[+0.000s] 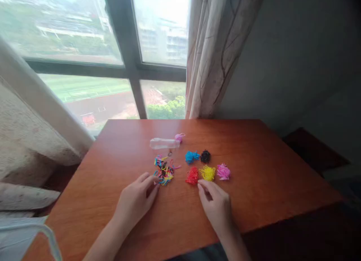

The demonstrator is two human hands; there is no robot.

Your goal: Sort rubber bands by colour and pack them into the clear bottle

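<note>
A tangled pile of small mixed-colour rubber bands [165,172] lies left of centre on the table. My left hand [138,195] touches its near left edge, thumb and forefinger tips close together; anything between them is too small to name. Beside the red rubber bands [192,175], my right hand [217,202] has its thumb and forefinger pinched at the pile's lower right. What that pinch holds, if anything, is hidden. Yellow rubber bands [208,173] lie just beyond the right fingertips, with pink rubber bands [223,172] further right. Blue rubber bands [191,157] and black rubber bands [205,156] form a row behind.
A clear plastic bottle [163,143] lies on its side behind the mixed pile, with a round pink cap [178,137] by its mouth. One dark band [170,154] lies apart. The brown table [267,170] meets a window [163,99] and curtains [207,54].
</note>
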